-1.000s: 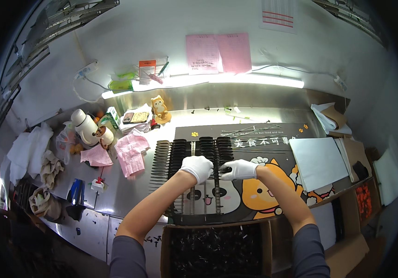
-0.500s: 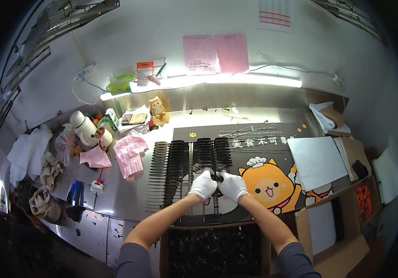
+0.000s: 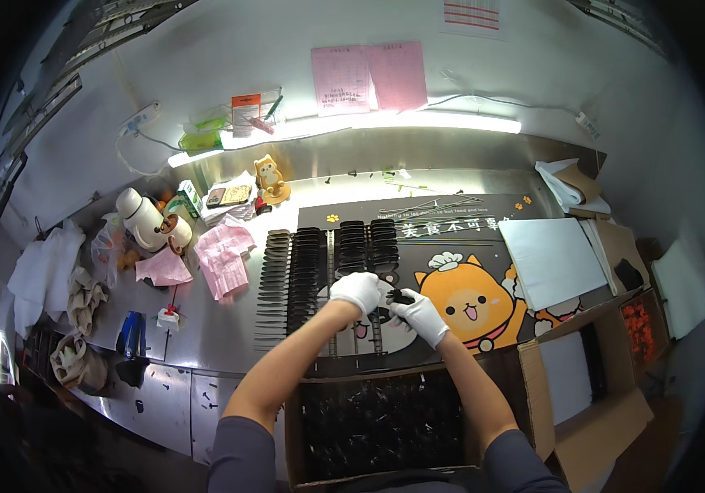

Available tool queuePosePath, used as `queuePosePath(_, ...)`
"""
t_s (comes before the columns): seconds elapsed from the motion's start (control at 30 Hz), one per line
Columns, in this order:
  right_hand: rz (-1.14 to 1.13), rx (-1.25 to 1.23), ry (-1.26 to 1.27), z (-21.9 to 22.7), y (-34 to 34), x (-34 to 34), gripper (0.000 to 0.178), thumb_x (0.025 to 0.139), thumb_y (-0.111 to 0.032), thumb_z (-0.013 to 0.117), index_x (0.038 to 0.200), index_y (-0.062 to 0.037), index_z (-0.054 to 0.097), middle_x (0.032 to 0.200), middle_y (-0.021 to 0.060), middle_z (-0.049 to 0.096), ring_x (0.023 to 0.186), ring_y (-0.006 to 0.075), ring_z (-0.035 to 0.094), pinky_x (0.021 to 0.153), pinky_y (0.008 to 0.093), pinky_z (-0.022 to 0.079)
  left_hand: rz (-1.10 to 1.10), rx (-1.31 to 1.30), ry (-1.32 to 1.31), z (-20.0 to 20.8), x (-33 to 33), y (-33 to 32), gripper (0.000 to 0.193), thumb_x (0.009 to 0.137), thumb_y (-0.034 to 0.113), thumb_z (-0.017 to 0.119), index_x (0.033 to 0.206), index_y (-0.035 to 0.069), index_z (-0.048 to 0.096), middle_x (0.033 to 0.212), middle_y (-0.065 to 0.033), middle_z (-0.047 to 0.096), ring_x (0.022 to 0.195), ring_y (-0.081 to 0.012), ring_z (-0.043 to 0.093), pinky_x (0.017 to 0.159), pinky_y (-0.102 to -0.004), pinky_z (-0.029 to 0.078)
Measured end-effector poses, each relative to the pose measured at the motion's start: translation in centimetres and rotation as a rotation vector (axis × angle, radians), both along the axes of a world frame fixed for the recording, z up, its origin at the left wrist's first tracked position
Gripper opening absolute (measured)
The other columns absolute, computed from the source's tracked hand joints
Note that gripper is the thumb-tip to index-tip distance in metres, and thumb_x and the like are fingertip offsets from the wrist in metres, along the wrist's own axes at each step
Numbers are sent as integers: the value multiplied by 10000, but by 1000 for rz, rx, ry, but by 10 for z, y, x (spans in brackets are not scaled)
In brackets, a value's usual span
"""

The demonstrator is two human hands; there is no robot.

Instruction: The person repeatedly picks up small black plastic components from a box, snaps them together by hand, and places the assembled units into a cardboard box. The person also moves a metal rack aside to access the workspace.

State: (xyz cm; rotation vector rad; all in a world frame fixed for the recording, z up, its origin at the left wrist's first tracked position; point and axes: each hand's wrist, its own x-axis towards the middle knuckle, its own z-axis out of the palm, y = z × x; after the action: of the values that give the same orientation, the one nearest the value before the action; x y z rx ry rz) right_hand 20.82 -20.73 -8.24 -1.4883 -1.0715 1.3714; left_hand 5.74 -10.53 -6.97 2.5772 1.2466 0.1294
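Both my hands wear white gloves. My left hand (image 3: 357, 293) is closed at the near end of the stacked black pieces (image 3: 353, 244), over a notched metal strip; its fingertips are partly hidden, so what they grip is not clear. To its right, my right hand (image 3: 425, 319) pinches a small bunch of black pieces (image 3: 400, 296) just right of a second notched strip (image 3: 376, 333). More dark pieces (image 3: 304, 263) stand in long, close-set rows to the left. All of this lies on a dark cartoon-print mat (image 3: 451, 279).
An open box (image 3: 292, 427) full of loose black parts is at the near edge. On the right are a white pad (image 3: 546, 259) and an open cardboard box (image 3: 603, 444). Pink cloth (image 3: 223, 259), a white flask (image 3: 140, 218) and a cat figurine (image 3: 270, 179) stand at left.
My hands have come apart: the right has drawn back to the right with a bunch of black pieces now visible, the left has shifted slightly farther away. The whole view has tilted a little.
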Motion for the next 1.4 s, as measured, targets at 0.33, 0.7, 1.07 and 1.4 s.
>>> queuePosePath(0.33, 140, 49, 9, 31, -73, 4, 199, 846, -123, 652, 1022, -36, 617, 787, 13, 659, 624, 63, 594, 481, 216, 443, -74, -469, -759, 48, -20, -85, 206, 936, 239, 620, 1009, 50, 653, 906, -66, 663, 750, -136, 626, 651, -273, 512)
queuePosePath(0.7, 164, 192, -928, 1, -173, -50, 192, 831, -206, 585, 945, -59, 635, 837, 170, 688, 741, 319, 683, 667, 404, 549, 17, -360, -701, -40, -58, -228, 257, 947, 259, 600, 878, 15, 641, 812, -110, 650, 716, -227, 621, 647, -355, 493)
queuePosePath(1.07, -198, 243, 202, -18, -196, -62, 217, 864, -140, 597, 1031, -22, 668, 1020, 88, 692, 969, 156, 639, 911, 321, 496, 141, -1081, -681, -15, -85, -242, 401, 882, 293, 660, 1212, 75, 597, 951, -28, 676, 774, -132, 612, 648, -271, 495)
queuePosePath(1.4, 31, 318, -1034, 92, -288, 6, 272, 764, -276, 732, 985, -123, 692, 861, 83, 678, 841, 285, 637, 793, 391, 503, -520, -163, -729, 30, -6, -272, 224, 748, 156, 754, 938, 83, 662, 860, -97, 637, 793, -292, 628, 674, -349, 512)
